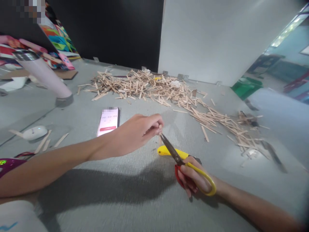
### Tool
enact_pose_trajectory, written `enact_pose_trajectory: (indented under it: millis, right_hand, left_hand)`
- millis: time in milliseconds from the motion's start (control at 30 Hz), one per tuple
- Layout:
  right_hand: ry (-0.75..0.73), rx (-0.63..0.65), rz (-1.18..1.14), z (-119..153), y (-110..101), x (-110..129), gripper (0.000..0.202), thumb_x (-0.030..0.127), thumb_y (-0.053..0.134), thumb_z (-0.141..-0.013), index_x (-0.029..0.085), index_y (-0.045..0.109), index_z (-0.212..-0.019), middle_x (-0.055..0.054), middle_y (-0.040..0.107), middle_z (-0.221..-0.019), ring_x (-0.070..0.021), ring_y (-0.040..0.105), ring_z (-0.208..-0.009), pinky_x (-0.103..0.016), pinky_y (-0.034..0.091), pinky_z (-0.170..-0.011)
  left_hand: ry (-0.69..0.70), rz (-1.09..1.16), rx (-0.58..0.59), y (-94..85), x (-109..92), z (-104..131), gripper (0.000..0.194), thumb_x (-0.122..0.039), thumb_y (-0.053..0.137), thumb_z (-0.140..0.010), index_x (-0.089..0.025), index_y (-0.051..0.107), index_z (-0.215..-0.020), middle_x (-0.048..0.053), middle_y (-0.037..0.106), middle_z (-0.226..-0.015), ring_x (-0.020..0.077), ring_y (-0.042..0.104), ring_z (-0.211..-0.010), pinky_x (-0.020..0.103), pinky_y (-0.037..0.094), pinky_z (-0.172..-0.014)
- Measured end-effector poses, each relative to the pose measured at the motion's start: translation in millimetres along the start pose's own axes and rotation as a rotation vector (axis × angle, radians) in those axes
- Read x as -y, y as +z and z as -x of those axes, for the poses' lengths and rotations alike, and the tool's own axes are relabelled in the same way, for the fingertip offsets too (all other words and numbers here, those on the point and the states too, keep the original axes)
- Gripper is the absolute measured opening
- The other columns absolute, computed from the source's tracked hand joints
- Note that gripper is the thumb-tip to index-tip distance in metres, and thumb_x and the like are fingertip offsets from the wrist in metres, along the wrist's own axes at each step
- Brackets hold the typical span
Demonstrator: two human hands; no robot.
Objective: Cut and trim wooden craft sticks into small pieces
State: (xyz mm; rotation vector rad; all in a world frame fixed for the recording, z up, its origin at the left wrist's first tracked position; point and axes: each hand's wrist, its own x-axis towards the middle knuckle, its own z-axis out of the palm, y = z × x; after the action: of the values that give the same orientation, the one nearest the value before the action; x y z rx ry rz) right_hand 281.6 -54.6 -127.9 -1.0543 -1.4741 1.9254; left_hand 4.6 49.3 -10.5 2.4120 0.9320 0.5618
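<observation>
My left hand reaches over the middle of the grey table, its thumb and fingers pinched on a small wooden stick that mostly hides behind the fingertips. My right hand grips a pair of scissors with one yellow and one red handle loop. The blades look nearly closed, and their tips point up-left, right by the stick; whether they touch it I cannot tell. Beneath the scissors lies a yellow utility knife, partly covered by the blades and my right hand.
A long heap of wooden sticks spreads along the table's back and right. Left of my hands are a phone showing a timer, a white mouse, loose sticks and a pale pink bottle. Black and white panels stand behind.
</observation>
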Motion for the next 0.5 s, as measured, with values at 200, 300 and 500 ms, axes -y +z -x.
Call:
enact_pose_trajectory:
  millis: [200, 300, 500]
  right_hand:
    - [0.021, -0.035, 0.035, 1.2, 3.5, 2.2, 0.072, 0.081, 0.064, -0.097, 0.021, 0.053, -0.060, 0.005, 0.048, -0.043, -0.0066, 0.044, -0.031, -0.016, 0.042, -0.033]
    - [0.020, -0.036, 0.045, 2.4, 4.9, 3.0, 0.072, 0.083, 0.065, -0.095, 0.022, 0.052, -0.060, 0.007, 0.046, -0.043, -0.0066, 0.045, -0.032, -0.015, 0.041, -0.033]
    - [0.017, -0.025, 0.061, 1.5, 1.8, -0.1, 0.073, 0.080, 0.063, -0.099, 0.022, 0.052, -0.057, 0.006, 0.045, -0.040, -0.0067, 0.043, -0.029, -0.016, 0.037, -0.031]
  left_hand:
    - [-0.004, 0.061, 0.028, -3.1, -2.0, -3.1, 0.025, -0.029, 0.059, -0.110, -0.020, 0.068, -0.089, -0.002, 0.073, -0.079, 0.0136, 0.062, -0.070, 0.027, 0.042, -0.068]
    - [-0.041, 0.127, 0.081, -4.0, -1.1, -3.8, 0.027, -0.033, 0.058, -0.111, -0.020, 0.063, -0.088, 0.000, 0.074, -0.083, 0.0149, 0.065, -0.073, 0.027, 0.045, -0.069]
    - [-0.153, 0.365, 0.280, -3.0, 1.3, -3.0, 0.023, -0.039, 0.045, -0.117, -0.023, 0.052, -0.100, 0.000, 0.074, -0.082, 0.0161, 0.072, -0.070, 0.026, 0.052, -0.065]
